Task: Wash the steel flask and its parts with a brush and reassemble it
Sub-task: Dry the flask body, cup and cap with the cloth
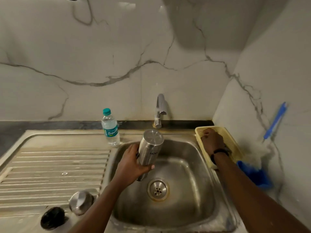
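The left hand [129, 165] grips the steel flask [150, 149], inverted (base up), over the sink [198, 190]; the right hand [212, 140] reaches into a yellow basket [235, 148], its grasp hidden.

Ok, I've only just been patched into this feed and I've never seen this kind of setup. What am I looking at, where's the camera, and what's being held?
There is no machine here: a person works with bare hands, and the single picture comes from a camera worn on their head, looking down at a steel sink. The left hand grips the steel flask over the basin, base tipped up toward the tap. The right hand reaches into a yellow basket at the sink's right edge; whether it holds anything I cannot tell. On the ribbed drainboard lie a steel cap and a dark round part. A plastic water bottle stands behind. No water runs.
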